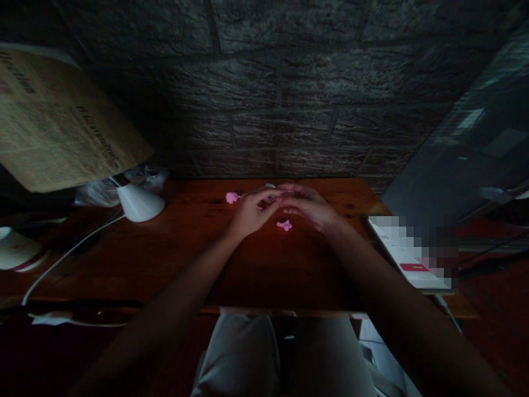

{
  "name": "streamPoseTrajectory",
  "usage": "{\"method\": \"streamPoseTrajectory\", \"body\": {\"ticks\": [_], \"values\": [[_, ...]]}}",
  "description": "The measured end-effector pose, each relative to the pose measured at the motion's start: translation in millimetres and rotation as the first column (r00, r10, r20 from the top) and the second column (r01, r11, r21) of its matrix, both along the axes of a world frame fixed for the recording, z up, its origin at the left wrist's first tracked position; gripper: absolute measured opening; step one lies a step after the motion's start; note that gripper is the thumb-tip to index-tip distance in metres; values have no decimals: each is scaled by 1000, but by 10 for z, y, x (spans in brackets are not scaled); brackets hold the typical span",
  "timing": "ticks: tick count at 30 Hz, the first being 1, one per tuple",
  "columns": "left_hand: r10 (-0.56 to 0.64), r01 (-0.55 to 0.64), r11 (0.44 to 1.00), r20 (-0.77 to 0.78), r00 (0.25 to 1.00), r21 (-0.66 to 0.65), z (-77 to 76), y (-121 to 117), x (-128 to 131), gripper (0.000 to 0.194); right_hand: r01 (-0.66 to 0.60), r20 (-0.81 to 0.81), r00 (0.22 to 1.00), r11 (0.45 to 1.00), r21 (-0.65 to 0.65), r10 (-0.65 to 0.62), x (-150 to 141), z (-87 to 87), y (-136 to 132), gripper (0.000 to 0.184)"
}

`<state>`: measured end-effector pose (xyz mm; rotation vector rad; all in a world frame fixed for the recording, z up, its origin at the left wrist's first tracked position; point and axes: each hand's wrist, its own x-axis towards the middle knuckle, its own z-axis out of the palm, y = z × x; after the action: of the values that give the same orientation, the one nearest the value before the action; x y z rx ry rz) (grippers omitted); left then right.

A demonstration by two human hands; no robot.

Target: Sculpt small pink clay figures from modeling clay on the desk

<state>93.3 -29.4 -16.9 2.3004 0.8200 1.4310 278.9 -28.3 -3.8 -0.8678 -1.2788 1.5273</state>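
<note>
Over the wooden table, my left hand point(253, 212) and my right hand point(311, 207) meet at the fingertips. Both are closed in a pinch, and a thin pinkish bit seems to lie between them, too small and dim to make out. Just left of my left hand sits a lumpy pink piece point(232, 197), like modelling clay. A smaller pink piece with pointed lobes point(284, 225) lies on the wood below my fingers. Behind the fingertips a small pale thing point(270, 186) shows in part; its kind is unclear.
A lamp with a white base point(141, 203) and newspaper-print shade point(61, 121) stands left on the table point(264, 270), its cord running forward. A paper cup point(19, 251) is at far left. On the right are a white box-like object point(397, 248) and a dark panel. A brick-patterned wall stands behind.
</note>
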Motion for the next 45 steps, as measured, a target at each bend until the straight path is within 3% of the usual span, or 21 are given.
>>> {"method": "streamPoseTrajectory", "body": {"ticks": [7,29,45], "values": [[46,-46,999,5,999,-6,5,2,-10,17,0,-1,1000,1000,20,0,-2,-1,9,40],[42,-41,998,24,999,-39,4,8,-19,16,57,35,998,998,21,-57,-8,13,1,43],[44,-42,997,29,999,-63,30,-9,-15,8,13,52,999,998,57,-16,-6,16,-7,44]]}}
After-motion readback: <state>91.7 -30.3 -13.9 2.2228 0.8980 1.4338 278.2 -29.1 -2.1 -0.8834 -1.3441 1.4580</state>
